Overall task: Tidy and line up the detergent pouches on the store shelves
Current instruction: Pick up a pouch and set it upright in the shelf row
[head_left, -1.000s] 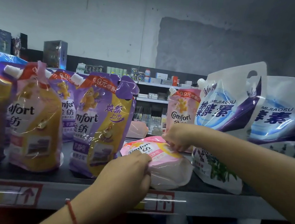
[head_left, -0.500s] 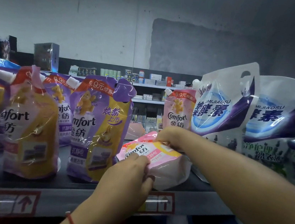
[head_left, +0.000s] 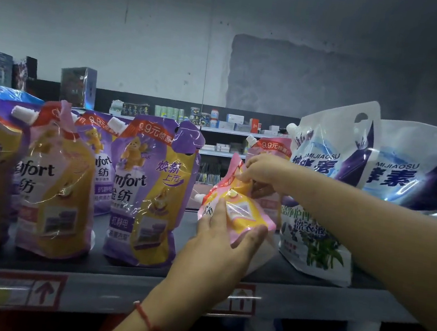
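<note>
Both hands raise a small pink and yellow soft plastic pouch off the grey shelf.

The right hand pinches its top corner; the left hand, fingers curled, cups its lower end. Its long axis leans up-right, top pointing towards the right fingers, beside the white-and-blue detergent pouch.

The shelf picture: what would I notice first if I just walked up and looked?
Probably the pink pouch in the middle of the shelf, tilted up between two hands: the left hand cups its lower part and the right hand pinches its top corner. Next, the shiny purple and yellow pouches standing in a row to the left, and the big white and blue pouches towering on the right.
</note>
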### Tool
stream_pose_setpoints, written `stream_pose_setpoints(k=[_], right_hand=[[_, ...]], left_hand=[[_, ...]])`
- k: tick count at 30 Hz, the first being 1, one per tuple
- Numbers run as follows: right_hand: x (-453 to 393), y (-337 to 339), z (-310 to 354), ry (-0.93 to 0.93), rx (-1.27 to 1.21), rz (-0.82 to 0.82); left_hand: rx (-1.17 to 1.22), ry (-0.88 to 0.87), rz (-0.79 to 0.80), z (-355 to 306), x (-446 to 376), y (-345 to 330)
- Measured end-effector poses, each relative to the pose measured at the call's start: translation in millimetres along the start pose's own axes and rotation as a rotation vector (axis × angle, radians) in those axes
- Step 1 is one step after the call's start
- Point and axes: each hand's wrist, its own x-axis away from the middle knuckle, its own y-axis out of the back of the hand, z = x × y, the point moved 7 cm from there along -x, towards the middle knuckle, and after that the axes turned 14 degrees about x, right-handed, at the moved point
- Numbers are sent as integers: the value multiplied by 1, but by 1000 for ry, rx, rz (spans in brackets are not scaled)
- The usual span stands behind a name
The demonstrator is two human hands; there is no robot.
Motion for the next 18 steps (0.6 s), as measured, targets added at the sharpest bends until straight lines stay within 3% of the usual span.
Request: stream_pose_setpoints(k=[4, 9, 12, 18], right_hand=[[15, 22, 10, 100, -154, -38], [42, 48, 27, 252, -320, -72], [57, 55, 30, 336, -387, -68], [61, 47, -10, 336, -565, -112]], left_hand=[[181, 9, -26, -8, -8, -2], [378, -166, -114, -17, -8, -4], [228, -270, -229, -21, -7, -6], [-353, -361, -426, -19, -7, -21]])
